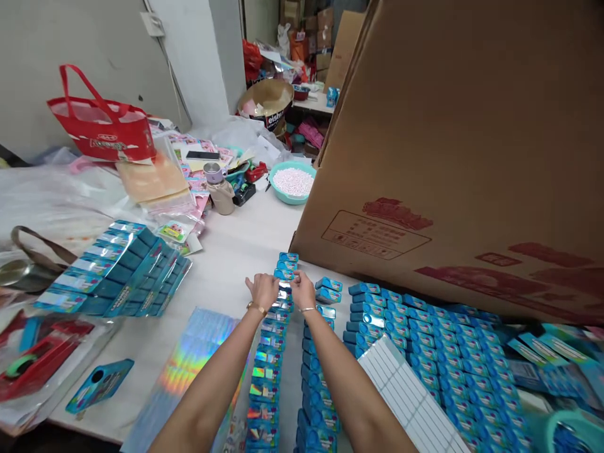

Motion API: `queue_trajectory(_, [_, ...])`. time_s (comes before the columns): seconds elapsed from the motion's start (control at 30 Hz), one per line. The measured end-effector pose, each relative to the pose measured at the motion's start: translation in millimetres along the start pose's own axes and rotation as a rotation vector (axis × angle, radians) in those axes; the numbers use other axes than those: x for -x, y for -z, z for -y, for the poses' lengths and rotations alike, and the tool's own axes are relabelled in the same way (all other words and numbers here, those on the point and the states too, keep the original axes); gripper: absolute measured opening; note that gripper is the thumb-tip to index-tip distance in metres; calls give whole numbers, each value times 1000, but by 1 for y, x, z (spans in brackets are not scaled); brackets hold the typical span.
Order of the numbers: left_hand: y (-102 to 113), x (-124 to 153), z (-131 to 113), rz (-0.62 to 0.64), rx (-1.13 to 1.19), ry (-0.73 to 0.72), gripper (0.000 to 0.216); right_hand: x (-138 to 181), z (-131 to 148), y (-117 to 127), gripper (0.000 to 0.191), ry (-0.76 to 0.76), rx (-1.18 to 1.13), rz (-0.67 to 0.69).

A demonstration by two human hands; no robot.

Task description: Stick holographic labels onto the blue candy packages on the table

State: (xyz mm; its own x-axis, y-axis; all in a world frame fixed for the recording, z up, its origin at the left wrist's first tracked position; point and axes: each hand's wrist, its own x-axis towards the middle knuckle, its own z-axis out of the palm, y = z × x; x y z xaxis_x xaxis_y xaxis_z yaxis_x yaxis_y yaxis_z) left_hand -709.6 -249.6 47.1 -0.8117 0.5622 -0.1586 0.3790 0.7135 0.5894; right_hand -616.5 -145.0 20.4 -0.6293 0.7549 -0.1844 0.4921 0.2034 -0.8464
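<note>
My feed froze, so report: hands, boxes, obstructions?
Left hand, right hand at blue-box row, grip unclear. Row runs near to far. Large carton right of row's far end, not visibly blocking hands.

The left hand (264, 290) and right hand (302, 293) hide part of a row of little blue boxes (264, 393), so I can't tell if they hold one. The words on those are too small to read. The big brown box (462, 145) runs off the top. The left arm (212, 384) covers some of the shiny sheet (189, 352).

Left hand (264, 290), right hand (302, 291), blue boxes (263, 392)
</note>
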Motion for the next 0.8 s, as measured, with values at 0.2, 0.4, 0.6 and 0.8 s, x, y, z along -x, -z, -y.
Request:
queue_trajectory(0.2, [-19, -21, 9, 30, 53, 41, 26, -15, -5, -9, 35, -16, 152, 5])
queue_trajectory(0.4, [-28, -21, 16, 58, 37, 58, 26, -12, -7, -12, 37, 4, 255, 8])
queue_trajectory(0.6, [-33, -21, 18, 80, -11, 74, 27, -11, -11, -16, 39, 23, 307, 16])
queue_trajectory(0.8, [-34, -24, 19, 155, -46, 145, 31, -9, -18, -21, 38, 104, 327, 3])
